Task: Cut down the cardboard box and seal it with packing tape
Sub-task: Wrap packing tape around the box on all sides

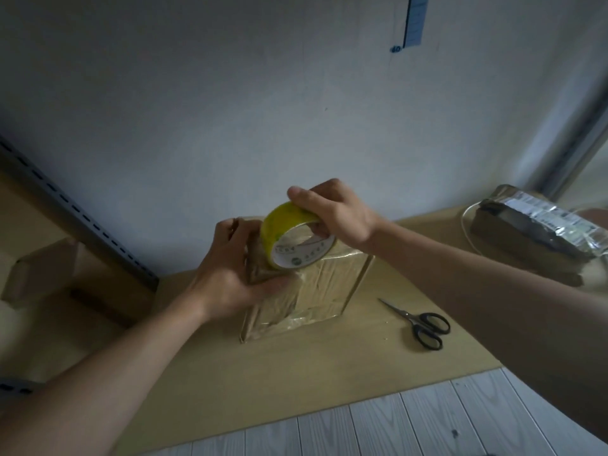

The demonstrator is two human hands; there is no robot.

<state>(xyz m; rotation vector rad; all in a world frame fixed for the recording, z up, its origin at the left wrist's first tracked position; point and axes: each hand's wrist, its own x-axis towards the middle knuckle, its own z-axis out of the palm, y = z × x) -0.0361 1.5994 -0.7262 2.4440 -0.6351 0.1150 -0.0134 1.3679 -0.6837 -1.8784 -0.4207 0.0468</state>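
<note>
The cardboard box sits on the surface, its top glossy with tape. The left hand grips its upper left corner, fingers curled round the edge. The right hand grips the packing tape roll just above it (fingers hooked through the core). Pulled aslant, the strip could wrinkle or stick to itself, and a slack hold might let the box slide towards the scissors.

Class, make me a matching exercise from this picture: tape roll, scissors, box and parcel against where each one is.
1 tape roll
2 scissors
3 box
4 parcel

A lying loose on the table
B held in the right hand
C far right, foil-wrapped
D held by the left hand

Pairs: 1-B, 2-A, 3-D, 4-C
</note>
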